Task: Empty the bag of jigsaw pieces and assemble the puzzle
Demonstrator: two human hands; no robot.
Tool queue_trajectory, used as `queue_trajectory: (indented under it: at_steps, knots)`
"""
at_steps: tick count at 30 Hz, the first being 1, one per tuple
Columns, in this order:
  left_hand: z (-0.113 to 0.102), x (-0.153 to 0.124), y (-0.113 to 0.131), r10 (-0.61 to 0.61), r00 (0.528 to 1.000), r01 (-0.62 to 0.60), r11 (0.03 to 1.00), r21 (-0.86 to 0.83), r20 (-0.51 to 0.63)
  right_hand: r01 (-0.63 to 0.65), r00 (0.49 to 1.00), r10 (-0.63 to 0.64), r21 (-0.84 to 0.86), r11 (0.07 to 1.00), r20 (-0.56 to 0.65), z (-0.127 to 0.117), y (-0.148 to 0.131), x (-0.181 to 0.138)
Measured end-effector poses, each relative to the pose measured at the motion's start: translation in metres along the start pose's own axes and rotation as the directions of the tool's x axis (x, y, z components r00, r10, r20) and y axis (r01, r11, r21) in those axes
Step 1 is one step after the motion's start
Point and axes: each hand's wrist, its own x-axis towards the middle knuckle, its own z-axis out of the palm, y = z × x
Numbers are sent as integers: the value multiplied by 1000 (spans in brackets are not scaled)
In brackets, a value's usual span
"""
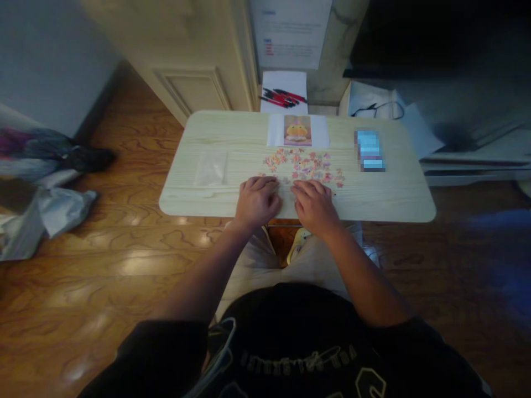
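My left hand (258,200) rests near the front edge of the small table with its fingers loosely bent and the thumb apart. Opposite it, my right hand (316,203) lies palm down, fingers stretched toward the left. No object shows in either hand, though the space under the palms is hidden. Just beyond the fingertips lie many loose, pinkish-orange jigsaw puzzle pieces (309,163), spread in a patch. Behind them is a white sheet with a reference picture (297,130) of yellow-orange figures. A small dark-tipped bit sits beside my right hand.
A clear plastic bag (211,168) lies on the table's left part, and a blurred-out phone (370,150) on its right. Behind the table (188,149), red and black pens (283,98) lie on white paper. Bags (66,207) stand on the wooden floor at left.
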Motion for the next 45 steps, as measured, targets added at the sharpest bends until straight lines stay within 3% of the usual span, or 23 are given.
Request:
queue_trajectory:
  at_steps: [8,14,21,26,45]
  knots:
    - [-5,-24,6,57,997,-55,998,-43,53,-28,999,29,-18,999,18,-2,2,-19]
    - [-7,-25,7,66,997,-63,996,-60,45,-29,999,29,8,1000,32,-6,10,-21]
    - [-14,-28,7,146,981,-136,987,-82,131,-3,1000,2,82,997,14,-8,8,-29]
    - [-16,-30,6,165,978,-153,983,-99,129,-46,998,52,125,991,-43,-5,8,-30]
    - [-9,-33,3,181,980,-175,981,-81,85,-12,1000,12,43,999,2,2,2,-10]
